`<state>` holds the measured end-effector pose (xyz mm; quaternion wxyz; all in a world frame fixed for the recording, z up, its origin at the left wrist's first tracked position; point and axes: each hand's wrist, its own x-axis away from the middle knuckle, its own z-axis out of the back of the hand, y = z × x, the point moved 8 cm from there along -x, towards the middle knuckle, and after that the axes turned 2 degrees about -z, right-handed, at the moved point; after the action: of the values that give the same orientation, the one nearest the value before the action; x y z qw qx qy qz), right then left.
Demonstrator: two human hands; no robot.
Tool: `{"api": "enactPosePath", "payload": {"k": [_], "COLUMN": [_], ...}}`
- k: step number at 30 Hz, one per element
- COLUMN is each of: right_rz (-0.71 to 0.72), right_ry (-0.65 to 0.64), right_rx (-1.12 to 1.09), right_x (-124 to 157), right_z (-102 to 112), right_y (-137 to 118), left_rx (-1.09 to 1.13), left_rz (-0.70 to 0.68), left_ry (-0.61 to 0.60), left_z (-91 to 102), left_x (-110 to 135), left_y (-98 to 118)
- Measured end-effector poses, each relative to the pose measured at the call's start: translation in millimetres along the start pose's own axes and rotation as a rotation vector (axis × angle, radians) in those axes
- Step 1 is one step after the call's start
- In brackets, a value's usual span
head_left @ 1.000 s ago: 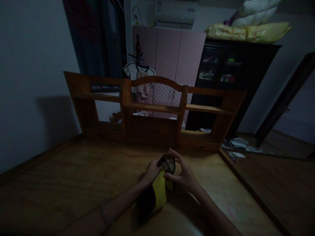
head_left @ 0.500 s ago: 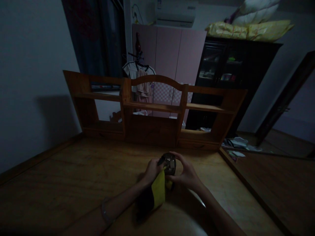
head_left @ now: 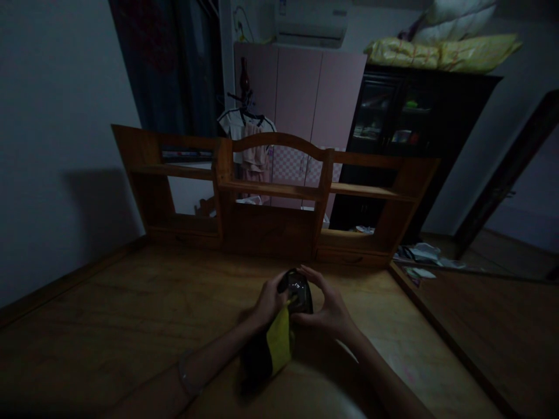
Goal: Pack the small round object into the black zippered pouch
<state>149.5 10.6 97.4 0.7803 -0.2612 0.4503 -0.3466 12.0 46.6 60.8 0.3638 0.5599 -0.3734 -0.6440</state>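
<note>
Single head-worn view, looking forward and down across desktop (head_left: 174, 291) at close range, shelf unit (head_left: 273, 188) beyond.

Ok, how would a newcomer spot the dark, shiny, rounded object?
Start at the brown wooden shelf unit, then come down to the flat wooden desktop. Between the bare left hand and bare right hand is the dark, shiny, rounded object; its glossy highlights set it apart from the dull yellow and black cloth below.

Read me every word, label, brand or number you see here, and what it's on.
Nothing is legible.
Air conditioner: sticker and small dark mark, both too small to read.
Dark glossy object, yellow-and-black cloth: no lettering I can make out.
</note>
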Motion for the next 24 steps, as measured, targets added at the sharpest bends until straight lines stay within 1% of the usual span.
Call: {"api": "enactPosePath", "payload": {"k": [5,8,12,14,19,24], "right_rz": [-0.072,-0.104,-0.143,-0.131,-0.032,0.025], "right_ry": [-0.026,-0.043,-0.047,-0.052,-0.07,-0.011], "right_rx": [-0.094,-0.146,-0.164,-0.167,-0.116,-0.057], "right_x": [0,0,1,0,-1,0], "right_z": [-5,-7,-7,-8,-10,-8], "right_y": [3,5,8,7,1,2], "left_rx": [-0.13,-0.183,-0.181,-0.172,-0.149,-0.119], "left_rz": [0.01,0.028,0.05,0.062,0.09,0.085], "left_ry": [0.014,-0.005,-0.026,-0.03,-0.042,-0.034], "left_z": [1.9,0.9,-0.4,-0.7,-1.9,-2.9], "left_x": [1,2,3,4,5,5], "left_y": [1,-5,-15,-20,-31,-32]}}
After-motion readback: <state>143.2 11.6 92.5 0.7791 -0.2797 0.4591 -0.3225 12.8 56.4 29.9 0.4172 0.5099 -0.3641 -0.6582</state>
